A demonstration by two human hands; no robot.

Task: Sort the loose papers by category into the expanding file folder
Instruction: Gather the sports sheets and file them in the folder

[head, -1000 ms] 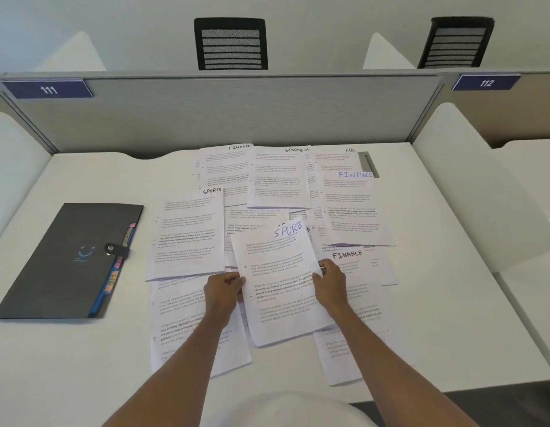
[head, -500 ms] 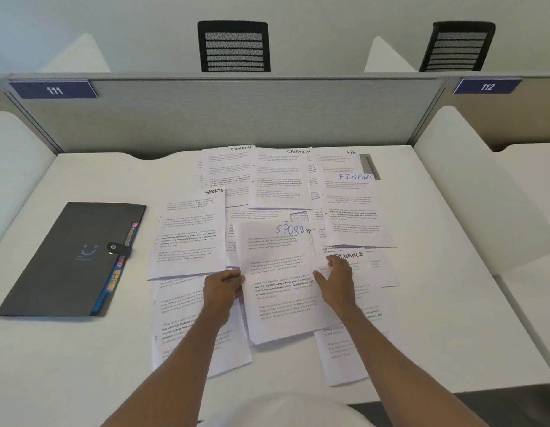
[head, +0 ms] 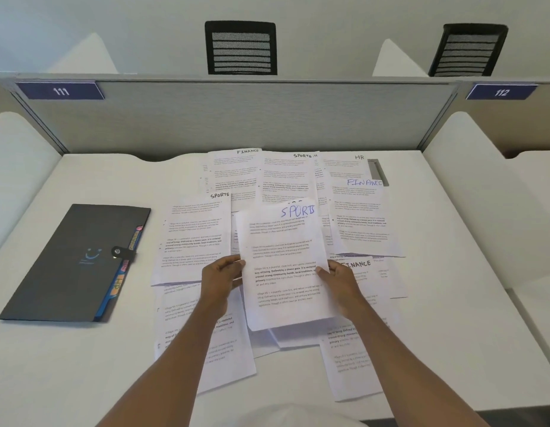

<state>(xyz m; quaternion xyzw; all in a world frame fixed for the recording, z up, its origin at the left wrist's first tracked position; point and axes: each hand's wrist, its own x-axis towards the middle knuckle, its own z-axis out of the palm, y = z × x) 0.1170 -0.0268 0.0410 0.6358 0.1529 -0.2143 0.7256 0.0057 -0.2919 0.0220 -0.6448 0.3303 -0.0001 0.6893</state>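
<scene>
Right of the clasped expanding file folder (head: pixel 73 260), over loose papers (head: pixel 193 241): blue-lettered SPORTS sheet (head: pixel 283 266), edges pinched by left hand (head: pixel 219 278) and right hand (head: pixel 338 282); picking step, next likely needs the folder unclasped.
</scene>
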